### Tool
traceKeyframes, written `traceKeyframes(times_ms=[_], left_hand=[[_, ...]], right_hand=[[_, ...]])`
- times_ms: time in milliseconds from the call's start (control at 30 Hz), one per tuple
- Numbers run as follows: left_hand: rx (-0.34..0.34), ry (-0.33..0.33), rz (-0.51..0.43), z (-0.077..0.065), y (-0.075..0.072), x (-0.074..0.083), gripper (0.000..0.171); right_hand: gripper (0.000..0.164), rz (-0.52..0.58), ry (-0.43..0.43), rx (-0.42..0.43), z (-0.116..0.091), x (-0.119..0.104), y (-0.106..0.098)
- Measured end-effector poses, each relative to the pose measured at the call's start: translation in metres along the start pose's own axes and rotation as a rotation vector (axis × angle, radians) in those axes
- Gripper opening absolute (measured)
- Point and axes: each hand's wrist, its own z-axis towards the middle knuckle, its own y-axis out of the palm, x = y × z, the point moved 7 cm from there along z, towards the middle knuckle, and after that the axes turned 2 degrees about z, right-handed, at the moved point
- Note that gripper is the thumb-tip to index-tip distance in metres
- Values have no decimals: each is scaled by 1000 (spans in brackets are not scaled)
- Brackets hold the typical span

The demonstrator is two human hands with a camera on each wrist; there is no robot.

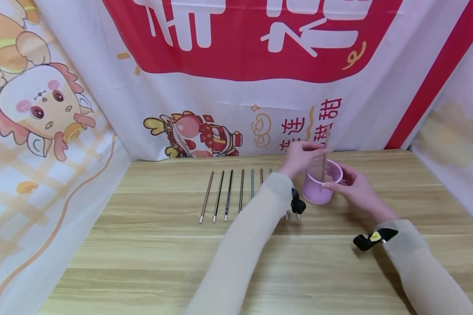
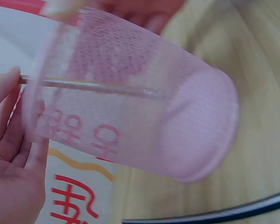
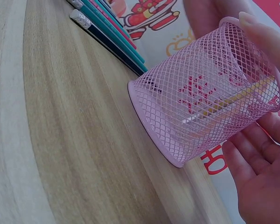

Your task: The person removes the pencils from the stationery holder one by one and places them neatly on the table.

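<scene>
A pink mesh pen holder (image 1: 317, 192) stands at the table's right back. My right hand (image 1: 356, 191) holds it by the rim, thumb at the front and fingers round the far side. The right wrist view shows the mesh cup (image 3: 196, 98) between thumb and fingers. My left hand (image 1: 299, 157) pinches the upper part of a pencil (image 1: 324, 168) above the cup. In the left wrist view the pencil (image 2: 107, 87) runs down inside the cup, its metal-banded end near the base. Whether that end touches the bottom, I cannot tell.
Several pencils lie side by side in a row left of the cup, among them a reddish pencil (image 1: 206, 197) and a black pencil (image 1: 218, 197). My left forearm covers part of the row. A printed cloth (image 1: 228, 100) hangs behind the wooden table (image 1: 142, 262).
</scene>
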Motion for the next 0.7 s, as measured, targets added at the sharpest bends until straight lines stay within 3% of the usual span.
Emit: traceKeyframes(times_ms=[367,500,700], left_hand=[[73,74,-277,4,-41,31,25],[87,84,-312,1,-58,33,21],[85,114,-280,-6,-87,34,24]], right_hand=[[79,23,-5,4,0,1,1],[77,27,-15,9,0,1,1],[75,30,-25,12,1,1,0]])
